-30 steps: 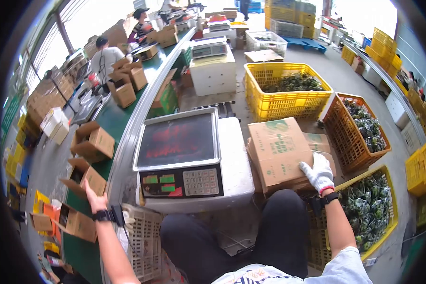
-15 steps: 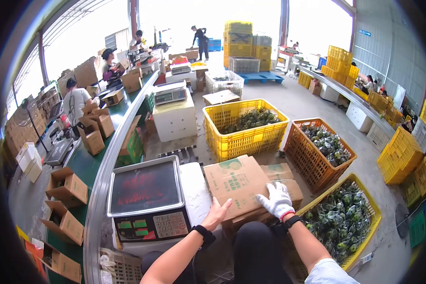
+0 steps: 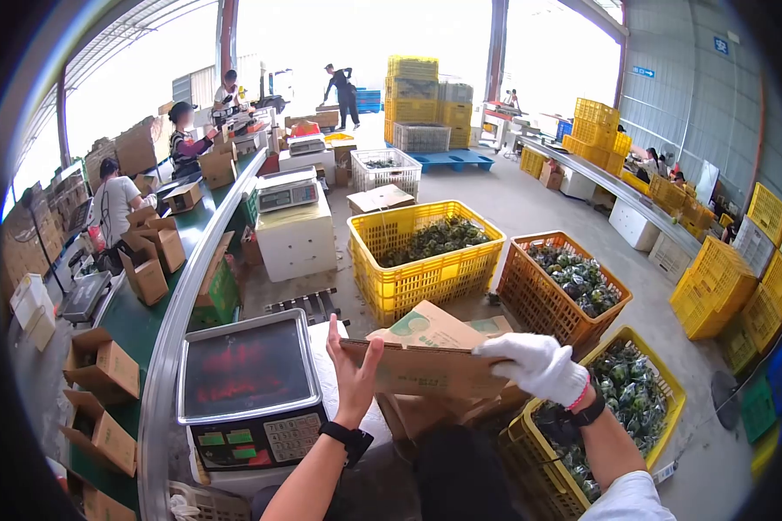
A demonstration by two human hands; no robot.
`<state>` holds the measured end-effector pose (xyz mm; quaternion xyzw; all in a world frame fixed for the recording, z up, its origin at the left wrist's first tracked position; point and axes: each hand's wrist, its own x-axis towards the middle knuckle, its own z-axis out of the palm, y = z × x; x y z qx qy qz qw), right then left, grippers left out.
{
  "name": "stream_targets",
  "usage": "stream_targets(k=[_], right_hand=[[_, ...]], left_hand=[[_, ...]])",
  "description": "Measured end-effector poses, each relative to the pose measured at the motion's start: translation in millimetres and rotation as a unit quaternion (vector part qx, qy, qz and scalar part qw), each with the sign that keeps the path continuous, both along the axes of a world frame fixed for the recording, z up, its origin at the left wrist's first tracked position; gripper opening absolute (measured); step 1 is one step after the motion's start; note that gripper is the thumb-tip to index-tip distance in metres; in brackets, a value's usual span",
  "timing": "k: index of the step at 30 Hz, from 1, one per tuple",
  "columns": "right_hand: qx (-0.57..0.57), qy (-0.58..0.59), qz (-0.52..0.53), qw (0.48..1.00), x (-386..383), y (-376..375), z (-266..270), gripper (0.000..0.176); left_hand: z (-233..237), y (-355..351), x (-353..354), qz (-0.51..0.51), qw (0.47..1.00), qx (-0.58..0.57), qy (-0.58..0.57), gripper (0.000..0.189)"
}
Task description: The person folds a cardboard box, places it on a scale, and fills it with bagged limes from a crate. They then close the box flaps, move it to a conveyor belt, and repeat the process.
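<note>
A flat cardboard box (image 3: 434, 372) is raised and tilted in front of me. At its left end my bare left hand (image 3: 354, 369) holds the edge between thumb and fingers. My right hand (image 3: 534, 365), in a white glove, grips the right end. Beneath it lies more folded cardboard (image 3: 413, 417). To the left sits a weighing scale (image 3: 248, 369) with a dark tray. A yellow crate (image 3: 660, 451) of dark green, plastic-wrapped produce (image 3: 630, 391) stands by my right forearm.
Beyond the cardboard are a yellow crate (image 3: 426, 282) and an orange crate (image 3: 543, 317) with produce. A metal-edged conveyor (image 3: 182, 313) carrying open boxes (image 3: 104, 365) runs along the left. Several people work farther off, one person (image 3: 117, 204) beside the conveyor.
Both hands have lifted the flat box off the pile and tipped it up. My left hand now grips its edge instead of resting beside it. The view has shifted slightly.
</note>
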<state>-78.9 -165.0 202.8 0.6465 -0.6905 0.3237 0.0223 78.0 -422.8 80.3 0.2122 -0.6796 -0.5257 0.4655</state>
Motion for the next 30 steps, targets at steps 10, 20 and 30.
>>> stream_targets(k=[10,20,30], right_hand=[[-0.015,-0.160,-0.058,0.985,-3.0,-28.6,-0.6,0.024],[0.116,-0.152,-0.153,0.970,-28.2,-72.9,13.5,0.047],[0.026,-0.493,0.110,0.863,-60.9,-91.8,-13.5,0.056]], left_hand=[[8.3,2.5,1.2,-0.136,0.972,0.179,0.062,0.101],[16.6,23.9,11.3,-0.117,0.991,-0.052,0.022,0.087],[13.2,-10.5,9.5,-0.131,0.935,-0.315,-0.093,0.023]])
